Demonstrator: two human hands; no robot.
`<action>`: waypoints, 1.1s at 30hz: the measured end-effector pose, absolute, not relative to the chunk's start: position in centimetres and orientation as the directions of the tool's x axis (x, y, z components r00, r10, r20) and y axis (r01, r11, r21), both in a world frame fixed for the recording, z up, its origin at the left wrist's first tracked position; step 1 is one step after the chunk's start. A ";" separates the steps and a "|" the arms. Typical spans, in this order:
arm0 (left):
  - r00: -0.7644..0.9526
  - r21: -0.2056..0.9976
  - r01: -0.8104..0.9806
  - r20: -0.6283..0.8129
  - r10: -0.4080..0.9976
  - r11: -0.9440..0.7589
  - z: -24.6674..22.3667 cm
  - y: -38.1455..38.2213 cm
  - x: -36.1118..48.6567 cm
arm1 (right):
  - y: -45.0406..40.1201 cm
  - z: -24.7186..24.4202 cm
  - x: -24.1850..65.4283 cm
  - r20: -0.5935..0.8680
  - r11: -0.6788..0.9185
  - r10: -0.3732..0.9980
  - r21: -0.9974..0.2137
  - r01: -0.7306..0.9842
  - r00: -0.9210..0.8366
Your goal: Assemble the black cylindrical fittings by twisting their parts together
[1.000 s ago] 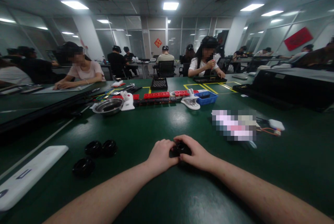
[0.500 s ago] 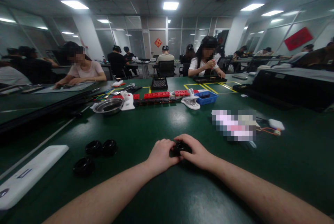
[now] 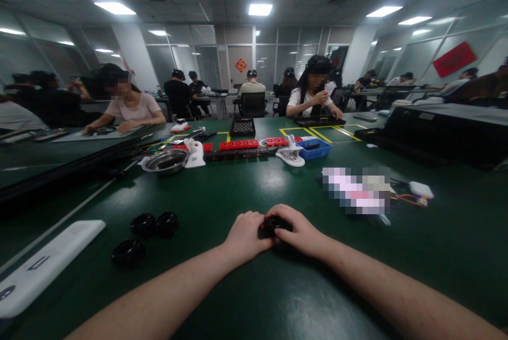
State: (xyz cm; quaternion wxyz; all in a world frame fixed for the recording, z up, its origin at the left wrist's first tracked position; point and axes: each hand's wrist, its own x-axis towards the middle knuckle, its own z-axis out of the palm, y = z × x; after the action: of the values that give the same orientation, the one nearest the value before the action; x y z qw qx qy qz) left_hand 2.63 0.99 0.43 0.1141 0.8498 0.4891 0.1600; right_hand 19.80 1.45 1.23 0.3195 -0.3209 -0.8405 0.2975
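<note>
Near the front middle of the green table (image 3: 222,192), both my hands close around one glossy black ring-shaped part (image 3: 273,223). My left hand (image 3: 246,234) grips its left side, with the thumb low along the near edge. Over the top and right side curl the fingers and thumb of my right hand (image 3: 297,229). My fingers hide much of the part. Off to the left lie three similar black ring-shaped parts: one in front (image 3: 128,252), one behind it (image 3: 143,224), and one to the right (image 3: 166,223).
A long white case (image 3: 51,266) lies at the left. Farther back are a steel bowl (image 3: 164,161), white clamps (image 3: 291,152), red strips (image 3: 238,144) and a blue bin (image 3: 315,148). A blurred-out item (image 3: 357,192) sits to the right. People work across the table.
My hands and the black part between them stay almost in place. The view shifts very slightly. At the far left, a co-worker's hand has risen.
</note>
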 end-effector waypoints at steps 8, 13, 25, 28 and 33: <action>0.484 0.364 0.783 0.153 0.862 -0.504 0.6 0.9 2.6 | 1.4 0.4 19.6 0.306 0.506 0.846 -0.719 0.475 -0.437; 0.486 0.352 0.788 0.150 0.861 -0.506 0.6 0.9 2.6 | 1.6 1.1 19.6 0.307 0.522 0.838 -0.690 0.501 -0.451; 0.485 0.373 0.778 0.155 0.861 -0.506 0.6 0.9 2.6 | 1.4 0.7 19.6 0.316 0.517 0.836 -0.726 0.454 -0.448; 0.487 0.361 0.784 0.147 0.861 -0.505 0.6 0.9 2.7 | 1.5 1.0 19.6 0.337 0.539 0.829 -0.695 0.476 -0.446; 0.469 0.345 0.800 0.151 0.870 -0.491 0.3 1.0 2.7 | 1.4 1.7 19.8 0.366 0.627 0.715 -0.713 0.315 -0.595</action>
State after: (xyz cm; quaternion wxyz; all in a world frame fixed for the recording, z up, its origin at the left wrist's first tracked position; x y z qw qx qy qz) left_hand 2.70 1.05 0.28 0.1135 0.8496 0.4913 0.1544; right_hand 19.82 1.40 1.66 0.3292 -0.3067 -0.8397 0.3042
